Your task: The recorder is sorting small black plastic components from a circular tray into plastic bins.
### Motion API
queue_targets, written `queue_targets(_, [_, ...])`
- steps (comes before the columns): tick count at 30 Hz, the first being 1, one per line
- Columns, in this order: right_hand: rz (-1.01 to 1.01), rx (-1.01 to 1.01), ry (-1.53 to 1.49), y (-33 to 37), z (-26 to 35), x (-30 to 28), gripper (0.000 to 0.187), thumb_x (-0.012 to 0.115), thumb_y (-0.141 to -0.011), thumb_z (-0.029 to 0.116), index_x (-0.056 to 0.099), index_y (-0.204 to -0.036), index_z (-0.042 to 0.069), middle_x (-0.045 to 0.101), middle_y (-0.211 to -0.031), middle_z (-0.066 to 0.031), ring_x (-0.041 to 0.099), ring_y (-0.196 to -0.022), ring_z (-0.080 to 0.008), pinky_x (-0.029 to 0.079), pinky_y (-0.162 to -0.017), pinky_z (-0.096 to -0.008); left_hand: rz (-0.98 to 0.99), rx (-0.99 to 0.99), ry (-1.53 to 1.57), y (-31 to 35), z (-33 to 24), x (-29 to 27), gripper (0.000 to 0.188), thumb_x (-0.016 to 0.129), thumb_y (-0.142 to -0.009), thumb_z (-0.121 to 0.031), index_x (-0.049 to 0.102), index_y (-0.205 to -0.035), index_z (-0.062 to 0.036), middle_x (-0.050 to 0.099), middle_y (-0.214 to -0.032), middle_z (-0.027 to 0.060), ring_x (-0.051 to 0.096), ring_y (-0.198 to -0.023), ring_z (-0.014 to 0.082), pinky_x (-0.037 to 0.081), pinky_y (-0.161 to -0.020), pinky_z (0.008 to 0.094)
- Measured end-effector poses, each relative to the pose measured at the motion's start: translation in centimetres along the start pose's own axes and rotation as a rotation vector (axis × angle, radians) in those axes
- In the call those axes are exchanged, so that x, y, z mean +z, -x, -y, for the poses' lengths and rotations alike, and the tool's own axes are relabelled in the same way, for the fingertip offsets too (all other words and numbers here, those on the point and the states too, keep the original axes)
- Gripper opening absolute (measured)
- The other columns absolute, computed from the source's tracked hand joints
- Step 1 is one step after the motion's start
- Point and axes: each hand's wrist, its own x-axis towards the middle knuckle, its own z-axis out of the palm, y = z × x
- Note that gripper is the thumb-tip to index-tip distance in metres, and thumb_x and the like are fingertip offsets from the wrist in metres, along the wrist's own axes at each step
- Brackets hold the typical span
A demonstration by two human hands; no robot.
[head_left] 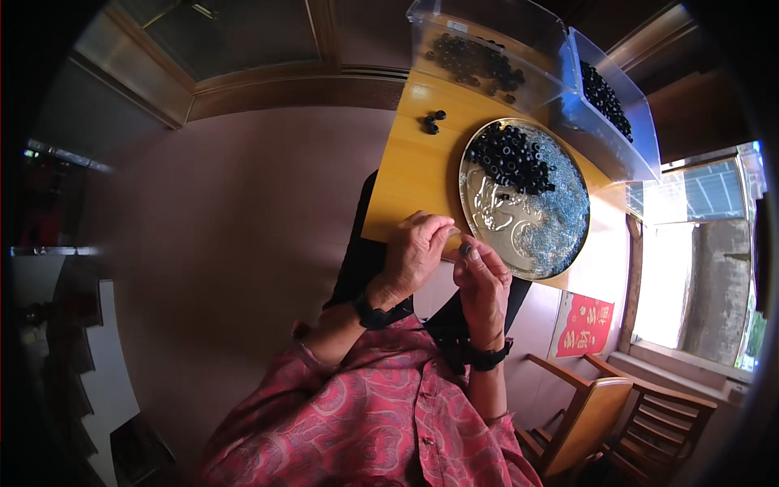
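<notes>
Bench: yellow wood [389,191], running away from the person, crowded at its far end and right side.
Bins: a clear bin [537,50] at the far end, black rings showing through its wall; a second bin [604,148] beside it on the right, also with black rings inside.
Tray: round, gold, raised pattern [497,217], filling much of the bench between the hands and the bins.
On the tray: a heap of black rings [507,158] on the far left part; small pale blue bits [561,213] spread along the right side.
Loose rings: a few [432,124] on the bench, left of the tray and near the clear bin.
Beyond the bench: a wooden chair [588,422] and a red poster [584,326] at lower right.
Left hand: reaching up from below [420,243], wrist banded, thumb and forefinger drawn together; anything between them is too small to tell.
Right hand: raised beside it [482,280], wrist banded, thumb and forefinger pinching one black ring.
Held ring: at the right fingertips [465,248], just right of the left fingertips, by the tray's near left rim.
</notes>
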Motion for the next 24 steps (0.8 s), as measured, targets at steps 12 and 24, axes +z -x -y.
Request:
queue_targets(12, [-0.030, 0.025, -0.225, -0.3, 0.6, -0.7, 0.022, 0.056, -0.094, 0.010, 0.060, -0.111, -0.003, 0.065, -0.090, -0.0097, 0.056, -0.066, -0.0092, 0.042, -0.058, -0.0192, 0.208, -0.495, 0.717, -0.2, -1.3, 0.2, 0.017, 0.061, -0.093, -0.005, 0.065, -0.107, 0.0034, 0.069, -0.093, 0.0044, 0.066, -0.074, 0.0101, 0.055, -0.070, 0.0225])
queue_targets(24, [0.006, 0.013, -0.244, 0.0, 0.4, -1.7, 0.019, 0.057, -0.095, 0.008, 0.061, -0.110, -0.002, 0.066, -0.090, -0.0093, 0.057, -0.066, -0.0091, 0.042, -0.057, -0.0201, 0.171, -0.149, 0.271, -0.7, -0.7, 2.1, 0.015, 0.062, -0.088, 0.001, 0.068, -0.102, 0.0013, 0.068, -0.088, 0.0093, 0.065, -0.079, 0.0142, 0.053, -0.072, 0.0257])
